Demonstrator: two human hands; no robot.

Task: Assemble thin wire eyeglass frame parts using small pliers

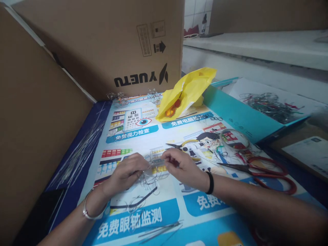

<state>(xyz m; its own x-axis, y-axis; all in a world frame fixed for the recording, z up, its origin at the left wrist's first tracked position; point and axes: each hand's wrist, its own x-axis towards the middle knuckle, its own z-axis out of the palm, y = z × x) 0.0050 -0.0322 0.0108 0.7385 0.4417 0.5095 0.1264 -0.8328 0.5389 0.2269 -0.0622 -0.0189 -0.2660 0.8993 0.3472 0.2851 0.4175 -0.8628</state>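
My left hand [126, 170], a silver bangle at its wrist, is closed with thumb and fingertips together on thin wire. Facing it, my right hand [183, 169], with a black band, pinches at the same fine wire [153, 164]. The strand between my fingers is too thin to follow fully. Below the hands lies a loose tangle of thin wire [148, 182] on the printed sheet [169, 191]. Just beyond my right hand rest pliers with yellow handles [189, 141]. Farther right are scissors with red handles [284, 167], beside a coil of wire [248, 140].
A yellow bag [189, 89] with orange items stands at the back. Tangled wire [269, 104] fills a teal box [230, 112] on the right. Long straight wires [77, 155] lie left, short lengths [161, 230] in front. Tall cardboard [102, 44] walls the back and left.
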